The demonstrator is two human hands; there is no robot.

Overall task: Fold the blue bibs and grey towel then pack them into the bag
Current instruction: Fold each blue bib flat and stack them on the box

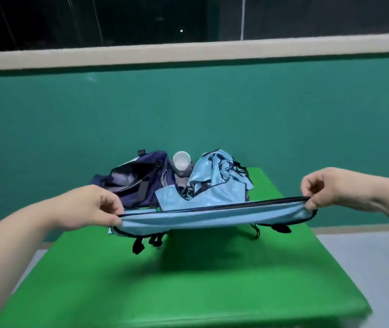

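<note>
A light blue bib (pixel 212 215) with black trim is stretched flat in the air above the green table (pixel 188 280). My left hand (pixel 94 207) pinches its left edge and my right hand (pixel 326 188) pinches its right edge. Black straps dangle under it. Behind it lies a heap of more light blue bibs (pixel 214 181) at the table's far end. A dark navy bag (pixel 139 181) lies open to the left of that heap. A grey towel (pixel 181 178) shows as a small bunched piece between bag and bibs.
A white cup-like object (pixel 181 160) stands at the far end between the bag and the bib heap. A green wall (pixel 188 110) rises right behind the table. Grey floor (pixel 359 247) shows on both sides of the table.
</note>
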